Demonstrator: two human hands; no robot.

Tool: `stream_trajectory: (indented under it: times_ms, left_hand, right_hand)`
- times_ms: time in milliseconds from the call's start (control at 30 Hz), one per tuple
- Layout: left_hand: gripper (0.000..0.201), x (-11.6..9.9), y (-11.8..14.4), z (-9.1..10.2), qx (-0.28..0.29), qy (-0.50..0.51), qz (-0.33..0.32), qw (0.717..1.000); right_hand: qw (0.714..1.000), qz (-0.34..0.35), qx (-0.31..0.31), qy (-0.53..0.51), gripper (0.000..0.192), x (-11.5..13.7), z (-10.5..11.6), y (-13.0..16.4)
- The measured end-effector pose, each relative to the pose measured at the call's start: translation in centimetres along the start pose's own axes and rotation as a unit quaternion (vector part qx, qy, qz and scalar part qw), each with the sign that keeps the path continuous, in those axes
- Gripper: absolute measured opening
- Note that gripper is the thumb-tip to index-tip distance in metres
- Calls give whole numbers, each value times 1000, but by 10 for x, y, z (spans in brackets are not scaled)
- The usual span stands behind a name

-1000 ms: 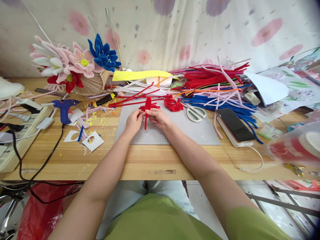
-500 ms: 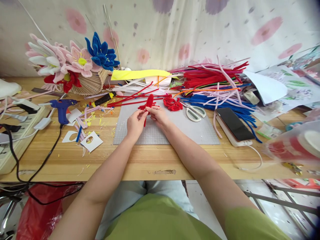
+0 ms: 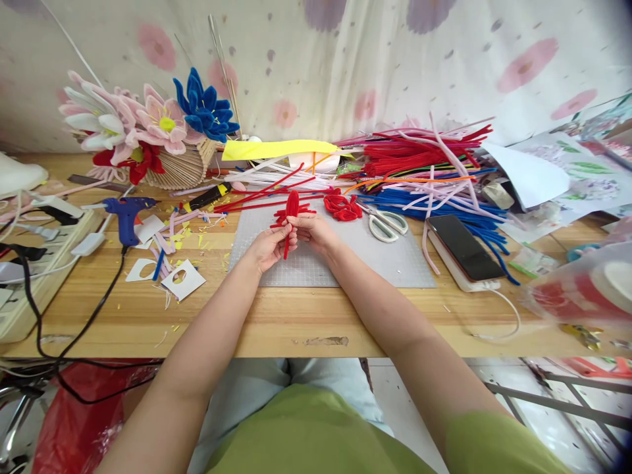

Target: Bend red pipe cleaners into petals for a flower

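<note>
Both hands meet over the grey cutting mat [image 3: 375, 263]. Between them stands a red pipe cleaner petal [image 3: 293, 203], a narrow upright loop with a stem end poking out below the fingers. My left hand [image 3: 273, 247] pinches it low, near the stem. My right hand [image 3: 312, 230] grips it from the right with thumb and fingertips. Behind the hands lie short red pipe cleaner pieces, partly hidden. A small heap of bent red pipe cleaner loops [image 3: 342, 206] rests on the mat just right of the hands, and scissors with pale handles [image 3: 386, 226] lie beside it.
Bundles of red pipe cleaners [image 3: 409, 158] and blue pipe cleaners [image 3: 444, 209] lie at the back right, near a phone [image 3: 464, 247]. Leftward are a blue glue gun [image 3: 127, 214], cut card squares [image 3: 182, 280], a power strip [image 3: 44, 289] and fuzzy flowers [image 3: 165, 125].
My left hand has turned and lowered slightly, its fingers now closed lower around the stem. The petal sits a little lower, and more of the stem shows below the fingers.
</note>
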State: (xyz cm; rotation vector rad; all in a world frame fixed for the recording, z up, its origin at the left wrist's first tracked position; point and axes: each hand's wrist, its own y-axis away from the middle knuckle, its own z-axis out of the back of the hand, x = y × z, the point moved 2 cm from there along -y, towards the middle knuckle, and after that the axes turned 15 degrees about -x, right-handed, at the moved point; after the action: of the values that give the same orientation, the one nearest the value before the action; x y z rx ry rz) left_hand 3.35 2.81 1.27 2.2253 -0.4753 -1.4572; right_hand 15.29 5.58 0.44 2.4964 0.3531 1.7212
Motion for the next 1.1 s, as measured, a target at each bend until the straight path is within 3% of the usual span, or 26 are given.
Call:
stream_trajectory:
  times_ms: [333, 500, 667, 767, 933, 1100]
  left_hand:
    - [15, 3, 0, -2, 28, 51, -17, 998]
    - [19, -3, 3, 2, 25, 91, -8, 995]
    - [20, -4, 6, 3, 41, 123, 47, 990]
    - [20, -4, 4, 4, 18, 120, 46, 992]
    - [17, -3, -2, 5, -33, 89, -31, 995]
    - [14, 1, -7, 3, -77, 41, -141, 986]
  right_hand:
    - [986, 93, -1, 141, 49, 2, 4, -2]
    - [967, 202, 4, 158, 25, 3, 3, -3]
    - [976, 166, 75, 120, 24, 0, -3, 0]
    - [965, 202, 32, 163, 19, -1, -2, -3]
    - [892, 318, -87, 309, 14, 2, -1, -4]
    - [801, 404, -132, 421, 15, 5, -5, 5]
